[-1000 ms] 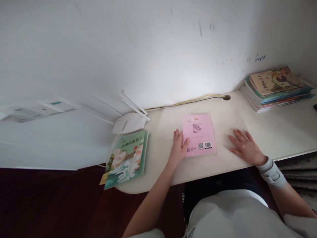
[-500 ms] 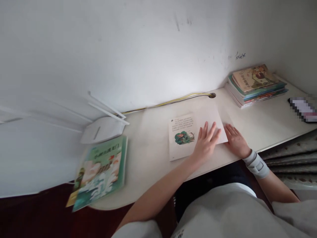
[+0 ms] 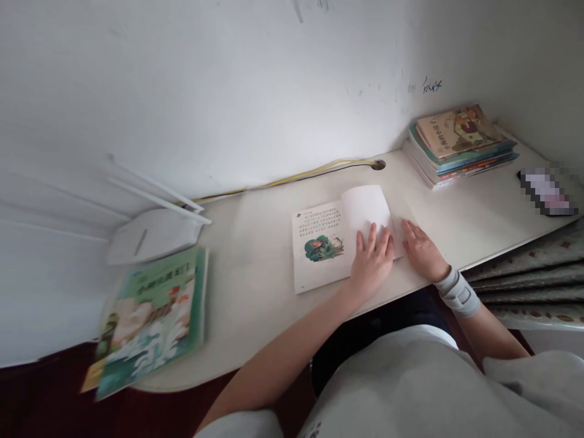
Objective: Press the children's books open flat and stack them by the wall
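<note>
Booklet (image 3: 317,277) open, centre frame: left hand (image 3: 371,261) on the curved page (image 3: 365,204), right hand (image 3: 424,252) just beside, fingers extended, clutching nothing; skewed pressure could crease that page.

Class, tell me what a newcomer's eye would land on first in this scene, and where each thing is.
Probably the open book near the centre, with the left hand on its right-hand page and the right hand beside its right edge. Next, the green book overhanging the table at left, and the stack of books near the wall at right.
</note>
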Tool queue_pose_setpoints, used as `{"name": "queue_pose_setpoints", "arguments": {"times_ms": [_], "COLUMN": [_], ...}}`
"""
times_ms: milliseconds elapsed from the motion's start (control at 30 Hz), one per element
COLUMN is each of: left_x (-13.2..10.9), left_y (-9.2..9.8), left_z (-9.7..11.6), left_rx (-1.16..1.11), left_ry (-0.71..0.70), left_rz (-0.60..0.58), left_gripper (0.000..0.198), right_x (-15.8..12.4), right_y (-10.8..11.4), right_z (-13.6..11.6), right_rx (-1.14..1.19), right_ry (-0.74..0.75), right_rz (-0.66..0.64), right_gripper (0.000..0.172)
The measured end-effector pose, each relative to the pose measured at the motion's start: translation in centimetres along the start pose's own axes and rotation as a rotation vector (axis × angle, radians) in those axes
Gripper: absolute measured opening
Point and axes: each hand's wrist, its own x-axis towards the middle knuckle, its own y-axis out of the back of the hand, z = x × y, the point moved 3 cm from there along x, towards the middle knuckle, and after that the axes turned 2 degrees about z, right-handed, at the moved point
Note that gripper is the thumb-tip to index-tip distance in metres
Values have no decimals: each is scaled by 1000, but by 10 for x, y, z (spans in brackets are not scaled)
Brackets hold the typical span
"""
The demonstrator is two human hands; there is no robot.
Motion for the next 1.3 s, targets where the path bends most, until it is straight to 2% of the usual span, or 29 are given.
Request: {"name": "queue_pose_setpoints", "arguments": {"times_ms": [167, 367, 700, 900, 1000, 1067, 1133, 1233, 1300], "left_x": [3, -2, -2, -4, -1, 11, 31, 67, 86], "left_y": [-1, -1, 1, 2, 5, 6, 5, 1, -4], "left_z": [3, 5, 4, 10, 9, 0, -20, -57, -75], "left_rx": [-89, -75, -86, 4, -38, -115, -148, -71, -58], "left_ry": [23, -29, -88, -12, -46, -97, -77, 105, 176], "left_rz": [-32, -86, -64, -35, -51, -86, -94, -58, -107], "left_gripper": [43, 43, 40, 37, 35, 41, 44, 43, 44], "right_x": [0, 0, 0, 0, -1, -1, -1, -1, -1], "right_y": [0, 1, 2, 2, 1, 0, -1, 0, 1], "right_z": [5, 6, 4, 2, 1, 1, 0, -2, -4], "right_rx": [77, 94, 116, 79, 64, 49, 23, -26, -61], "right_ry": [-2, -38, -39, -36, -21, -16, -13, -4, 5], "right_rz": [47, 62, 66, 78, 58, 43, 35, 45, 45], "right_gripper": [56, 56, 54, 53, 52, 50, 47, 46, 46]}}
